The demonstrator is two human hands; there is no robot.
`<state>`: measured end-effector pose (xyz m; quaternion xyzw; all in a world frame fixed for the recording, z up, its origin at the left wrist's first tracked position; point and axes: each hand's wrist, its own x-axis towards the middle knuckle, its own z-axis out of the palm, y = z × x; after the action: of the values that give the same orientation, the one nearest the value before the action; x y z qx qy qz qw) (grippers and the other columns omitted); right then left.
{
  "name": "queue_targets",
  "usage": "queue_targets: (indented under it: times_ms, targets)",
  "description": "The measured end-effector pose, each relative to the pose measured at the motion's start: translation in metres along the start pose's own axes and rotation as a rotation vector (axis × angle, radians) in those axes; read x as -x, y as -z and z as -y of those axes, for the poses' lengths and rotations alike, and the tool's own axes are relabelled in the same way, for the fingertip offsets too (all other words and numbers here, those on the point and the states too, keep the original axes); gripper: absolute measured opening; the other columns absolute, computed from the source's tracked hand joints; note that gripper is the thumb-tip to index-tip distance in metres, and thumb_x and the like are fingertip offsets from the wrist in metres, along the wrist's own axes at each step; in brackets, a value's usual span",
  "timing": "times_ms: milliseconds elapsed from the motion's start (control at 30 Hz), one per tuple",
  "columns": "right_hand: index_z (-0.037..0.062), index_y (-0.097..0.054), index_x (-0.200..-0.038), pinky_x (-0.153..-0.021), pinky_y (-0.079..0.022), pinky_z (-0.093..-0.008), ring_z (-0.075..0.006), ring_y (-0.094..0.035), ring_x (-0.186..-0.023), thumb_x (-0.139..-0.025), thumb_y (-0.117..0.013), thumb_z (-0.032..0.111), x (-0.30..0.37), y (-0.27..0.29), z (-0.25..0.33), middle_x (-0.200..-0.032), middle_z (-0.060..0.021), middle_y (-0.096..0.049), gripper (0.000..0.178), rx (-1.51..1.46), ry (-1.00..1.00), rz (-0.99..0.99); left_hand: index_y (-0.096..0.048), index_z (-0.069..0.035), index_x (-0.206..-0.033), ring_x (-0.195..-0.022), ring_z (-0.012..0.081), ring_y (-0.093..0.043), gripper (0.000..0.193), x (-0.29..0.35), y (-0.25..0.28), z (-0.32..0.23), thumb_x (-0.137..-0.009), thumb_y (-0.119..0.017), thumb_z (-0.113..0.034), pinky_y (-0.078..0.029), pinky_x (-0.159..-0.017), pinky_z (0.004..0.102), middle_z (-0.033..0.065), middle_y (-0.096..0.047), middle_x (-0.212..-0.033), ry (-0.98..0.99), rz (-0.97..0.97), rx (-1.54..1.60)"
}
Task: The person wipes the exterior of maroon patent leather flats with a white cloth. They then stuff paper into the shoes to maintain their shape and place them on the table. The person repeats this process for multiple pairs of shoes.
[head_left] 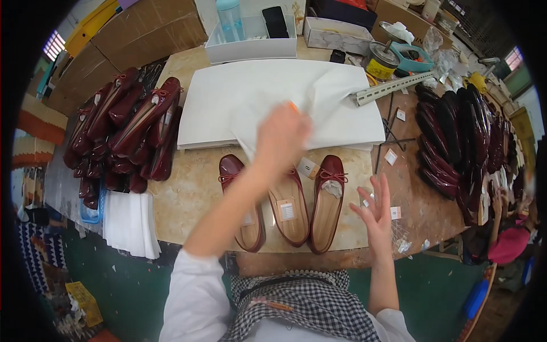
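Over the front of the white paper stack, my left hand is smeared by motion. The paper is creased around it, and a spot of orange shows at the fingertips; whether the fingers hold a sheet is unclear. My right hand is open, fingers spread, with nothing in it, just right of the shoes. Three dark red flat shoes with bows stand side by side: a left shoe partly behind my forearm, a middle shoe, and a right shoe with crumpled paper in its toe. A tag lies by the middle shoe's toe.
Dark red shoes are heaped in a left pile and a right pile. Behind the paper are a white tray with a bottle and phone, and a tin. A slotted metal strip lies over the paper's right edge.
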<state>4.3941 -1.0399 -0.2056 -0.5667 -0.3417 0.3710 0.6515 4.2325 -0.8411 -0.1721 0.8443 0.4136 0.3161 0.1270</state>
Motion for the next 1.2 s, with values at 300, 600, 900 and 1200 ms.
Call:
queue_targets:
  times_ms: [300, 600, 900, 1200]
  targets:
    - [0.0061, -0.046, -0.135, -0.096, -0.048, -0.0364, -0.0226, -0.055, -0.117, -0.094, -0.053, 0.016, 0.028, -0.057, 0.028, -0.133, -0.0117, -0.052, 0.042, -0.205, -0.843, 0.309, -0.066, -0.011, -0.081, -0.086, 0.025, -0.064, 0.013, 0.125, 0.047, -0.047, -0.07, -0.071, -0.008, -0.052, -0.076, 0.0352, 0.0114, -0.065, -0.097, -0.17, -0.046, 0.589]
    - [-0.0009, -0.05, -0.131, -0.096, -0.046, -0.0395, -0.03, -0.049, -0.127, -0.074, -0.07, 0.003, -0.003, -0.076, -0.014, -0.136, -0.0254, -0.047, 0.061, 0.589, 0.275, 0.587, -0.043, -0.003, -0.137, -0.111, 0.0269, -0.058, 0.048, 0.146, 0.025, -0.01, -0.095, -0.05, -0.026, -0.043, -0.095, 0.0325, 0.0159, -0.054, -0.131, 0.81, 0.063, 1.363]
    - [0.003, -0.068, -0.101, -0.075, -0.05, -0.0356, -0.0285, -0.059, -0.088, -0.073, -0.059, 0.003, -0.035, -0.1, -0.064, -0.092, -0.0102, -0.056, 0.03, 1.2, 0.627, 0.534, -0.063, 0.011, -0.103, -0.106, 0.0401, -0.059, 0.054, 0.189, -0.013, -0.044, -0.081, -0.064, -0.038, -0.039, -0.103, 0.0439, 0.0296, -0.061, -0.106, -0.03, 0.366, -0.056]
    - [0.002, -0.052, -0.122, -0.084, -0.049, -0.0422, -0.0359, -0.058, -0.104, -0.075, -0.073, 0.016, -0.056, -0.112, -0.05, -0.112, -0.0182, -0.056, 0.054, 0.911, 0.148, 0.669, -0.06, 0.014, -0.109, -0.109, 0.0399, -0.058, 0.061, 0.197, -0.02, -0.041, -0.082, -0.062, -0.041, -0.038, -0.105, 0.0426, 0.0324, -0.058, -0.114, -0.01, 0.353, -0.102]
